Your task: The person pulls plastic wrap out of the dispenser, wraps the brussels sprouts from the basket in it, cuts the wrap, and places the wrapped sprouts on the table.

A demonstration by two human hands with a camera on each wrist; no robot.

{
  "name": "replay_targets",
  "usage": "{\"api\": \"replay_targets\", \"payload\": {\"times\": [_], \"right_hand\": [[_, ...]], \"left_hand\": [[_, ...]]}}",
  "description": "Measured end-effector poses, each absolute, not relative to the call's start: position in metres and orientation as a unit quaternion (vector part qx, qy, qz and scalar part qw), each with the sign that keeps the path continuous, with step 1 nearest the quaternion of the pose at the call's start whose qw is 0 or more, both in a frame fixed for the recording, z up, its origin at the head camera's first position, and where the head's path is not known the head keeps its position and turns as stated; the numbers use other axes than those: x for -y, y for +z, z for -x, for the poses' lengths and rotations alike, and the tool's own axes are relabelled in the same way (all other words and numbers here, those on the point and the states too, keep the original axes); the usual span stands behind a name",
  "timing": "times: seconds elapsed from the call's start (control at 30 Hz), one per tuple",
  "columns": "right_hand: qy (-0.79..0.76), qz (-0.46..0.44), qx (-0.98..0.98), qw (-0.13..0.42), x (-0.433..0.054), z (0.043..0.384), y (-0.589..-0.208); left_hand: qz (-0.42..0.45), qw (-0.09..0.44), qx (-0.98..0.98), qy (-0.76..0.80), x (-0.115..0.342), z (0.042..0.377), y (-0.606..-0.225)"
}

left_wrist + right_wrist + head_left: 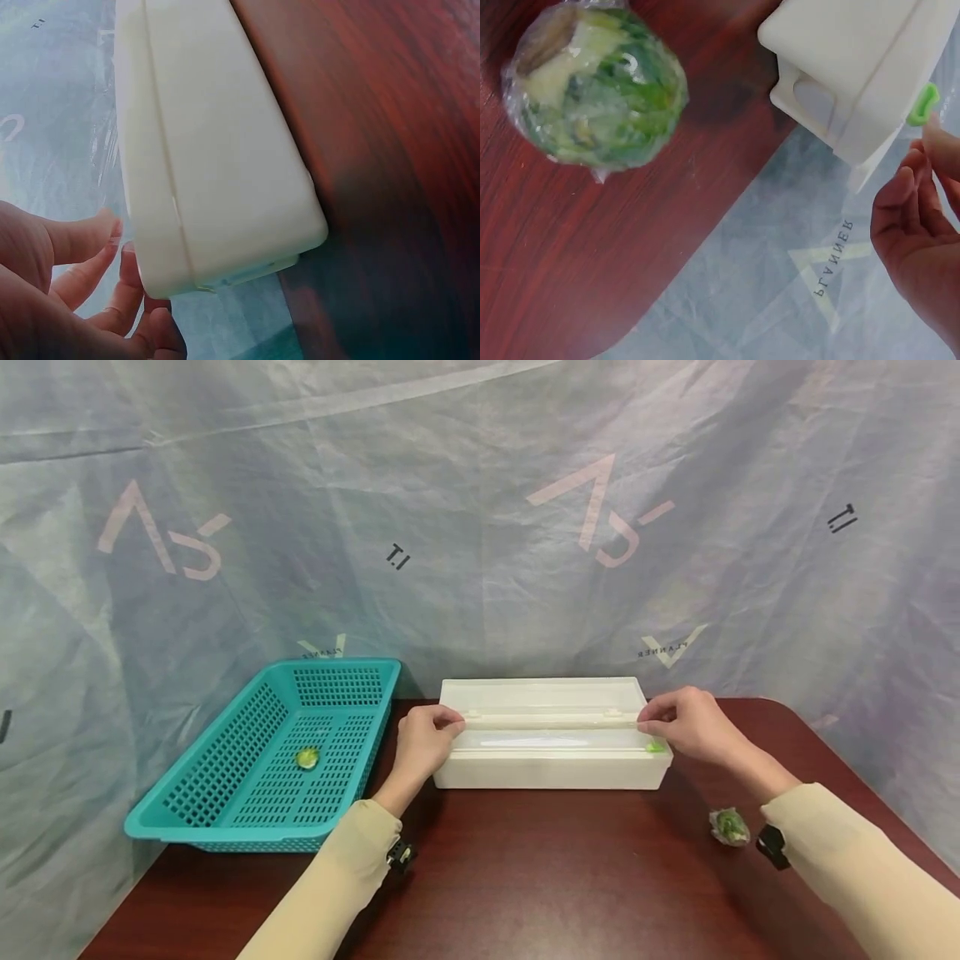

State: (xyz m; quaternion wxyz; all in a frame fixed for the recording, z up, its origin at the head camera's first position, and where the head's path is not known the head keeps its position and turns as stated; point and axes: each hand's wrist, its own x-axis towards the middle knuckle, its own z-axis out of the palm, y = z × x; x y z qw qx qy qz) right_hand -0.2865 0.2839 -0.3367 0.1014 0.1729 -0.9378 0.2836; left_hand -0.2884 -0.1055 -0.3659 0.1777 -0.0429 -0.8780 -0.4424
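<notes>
A white cling film dispenser stands on the table with its lid raised. Clear cling film stretches across its opening. At the dispenser's left end, my left hand pinches the film between thumb and fingers; the left wrist view shows those fingertips beside the box's end. My right hand pinches the film at the other end, close to a bright green slider. On the table near my right wrist lies a green leafy vegetable wrapped in clear film.
To the left, a teal plastic basket with perforated walls holds one small yellow-green vegetable. Behind the dark red-brown table hangs a grey printed sheet, close to the dispenser's back.
</notes>
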Motion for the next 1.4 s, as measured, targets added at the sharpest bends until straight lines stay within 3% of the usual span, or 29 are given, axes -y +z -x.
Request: {"api": "replay_targets", "payload": {"times": [0.77,1.4], "right_hand": [[0.293,-0.124,0.938,0.141,-0.273,0.291,-0.341],[0.311,-0.139,0.929,0.147,-0.278,0.268,-0.311]], "left_hand": [[0.039,0.178,0.874,-0.45,0.105,0.288,-0.358],[0.017,0.217,0.848,-0.484,0.102,0.282,-0.338]]}}
